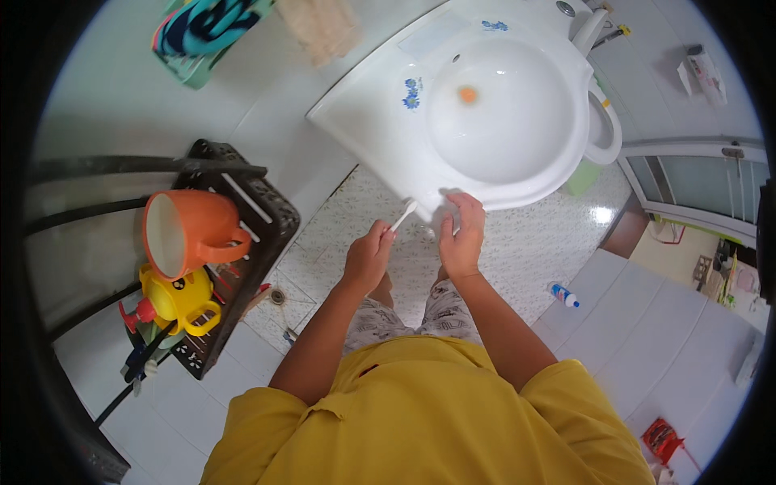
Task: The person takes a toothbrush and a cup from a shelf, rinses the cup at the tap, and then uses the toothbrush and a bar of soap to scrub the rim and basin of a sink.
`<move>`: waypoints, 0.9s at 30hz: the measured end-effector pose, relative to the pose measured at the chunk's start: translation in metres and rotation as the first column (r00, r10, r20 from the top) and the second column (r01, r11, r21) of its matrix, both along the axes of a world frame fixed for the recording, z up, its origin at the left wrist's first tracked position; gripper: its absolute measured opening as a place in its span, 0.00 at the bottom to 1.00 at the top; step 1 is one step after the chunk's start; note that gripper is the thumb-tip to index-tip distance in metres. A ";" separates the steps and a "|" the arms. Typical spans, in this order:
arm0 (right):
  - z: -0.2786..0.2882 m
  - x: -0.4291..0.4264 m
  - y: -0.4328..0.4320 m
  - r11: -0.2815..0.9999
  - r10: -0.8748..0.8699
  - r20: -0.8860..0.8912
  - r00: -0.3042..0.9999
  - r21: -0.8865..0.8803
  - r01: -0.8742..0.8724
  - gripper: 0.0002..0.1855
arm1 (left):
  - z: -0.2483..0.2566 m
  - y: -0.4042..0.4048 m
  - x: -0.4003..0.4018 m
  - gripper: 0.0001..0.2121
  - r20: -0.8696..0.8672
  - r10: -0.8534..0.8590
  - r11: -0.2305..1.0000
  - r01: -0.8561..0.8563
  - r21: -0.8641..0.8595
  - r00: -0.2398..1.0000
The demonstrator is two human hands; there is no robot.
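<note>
My left hand (367, 254) is closed round the handle of a white toothbrush (404, 216), whose head points up toward the sink's front edge. To its right, my right hand (462, 233) has its fingers curved and apart at the front rim of a white ceramic washbasin (388, 157); nothing shows in it. The basin bears blue flower prints, and an orange patch (468, 94) lies at the bottom of its bowl, around the drain. A faucet (589, 31) stands at the basin's upper right.
At left, a dark rack (276, 212) holds an orange mug (206, 233) and a yellow cup (185, 300). A green wall basket (197, 73) holds a patterned cloth. A toilet seat (609, 121) is beyond the sink; a blue-and-white bottle (564, 294) lies right.
</note>
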State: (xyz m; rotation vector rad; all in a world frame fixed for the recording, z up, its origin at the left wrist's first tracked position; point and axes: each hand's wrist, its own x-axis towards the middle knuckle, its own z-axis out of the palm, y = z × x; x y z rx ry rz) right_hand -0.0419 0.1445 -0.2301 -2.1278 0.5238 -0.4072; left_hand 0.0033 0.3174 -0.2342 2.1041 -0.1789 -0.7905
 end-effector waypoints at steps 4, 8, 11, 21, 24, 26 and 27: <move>-0.009 0.001 0.031 0.984 -0.128 0.011 0.992 -0.125 0.128 0.24 | 0.001 0.011 0.018 0.12 -0.140 -0.076 0.995 0.068 -0.066 0.987; -0.021 0.014 0.031 0.955 -0.231 0.060 0.971 -0.177 0.238 0.22 | -0.006 0.018 0.026 0.12 -0.176 -0.233 0.972 0.222 -0.079 0.956; -0.032 0.016 0.028 0.933 -0.269 0.084 0.959 -0.223 0.281 0.21 | -0.010 0.018 0.029 0.11 -0.156 -0.180 0.982 0.169 -0.086 0.971; -0.025 0.021 0.038 0.925 -0.038 0.038 0.999 -0.378 0.050 0.28 | -0.028 0.022 0.045 0.12 -0.068 -0.072 0.997 0.069 -0.042 0.995; -0.018 0.026 0.042 0.924 0.022 0.003 1.000 -0.382 -0.019 0.29 | -0.031 0.026 0.053 0.13 -0.069 0.006 0.995 -0.013 -0.100 0.998; -0.017 0.030 0.042 0.919 0.067 -0.065 0.996 -0.385 -0.087 0.29 | -0.028 0.025 0.059 0.14 -0.078 0.053 0.990 -0.063 -0.130 0.996; -0.017 0.032 0.043 0.920 0.067 -0.060 0.996 -0.383 -0.085 0.29 | -0.024 0.026 0.064 0.14 -0.138 0.038 0.992 -0.055 -0.117 0.990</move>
